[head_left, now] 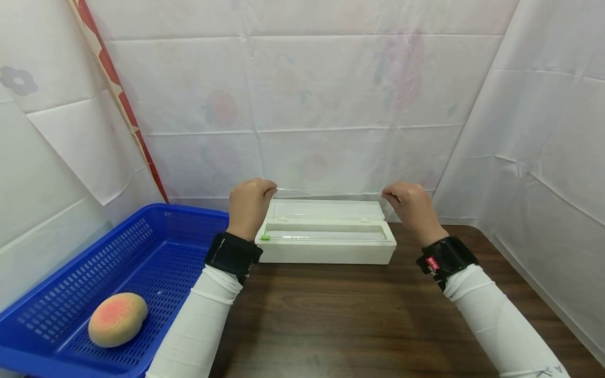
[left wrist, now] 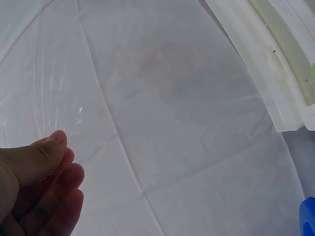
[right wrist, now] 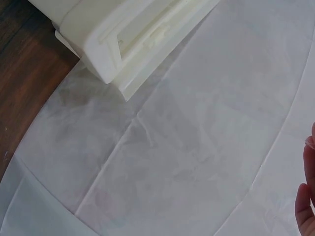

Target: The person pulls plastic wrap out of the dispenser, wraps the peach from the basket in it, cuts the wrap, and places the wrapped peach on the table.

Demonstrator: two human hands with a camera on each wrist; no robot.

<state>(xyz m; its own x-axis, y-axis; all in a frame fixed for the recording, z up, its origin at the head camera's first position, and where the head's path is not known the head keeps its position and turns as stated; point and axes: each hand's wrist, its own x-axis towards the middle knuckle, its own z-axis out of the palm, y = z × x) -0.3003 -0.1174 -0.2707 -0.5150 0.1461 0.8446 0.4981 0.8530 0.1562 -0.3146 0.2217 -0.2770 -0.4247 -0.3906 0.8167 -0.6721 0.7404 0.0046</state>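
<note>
And there's the clear film, a faint line in the centre of the frame, stretched between two pinches! Left hand, thumb against fingertips, grips one corner; the left wrist view shows creases fanning from it. Right hand pinches the other end, only fingertips showing at the right edge of its own wrist view. Just below mid-frame sits the white box, lid tipped back. Lower left, the peach lies in the blue basket, untouched. This looks like the drawing-out step; whether the film joins the box is too faint to tell. The next move, I'd judge, calls for firm pinches and an even, level pull, or the sheet could fold onto itself.
</note>
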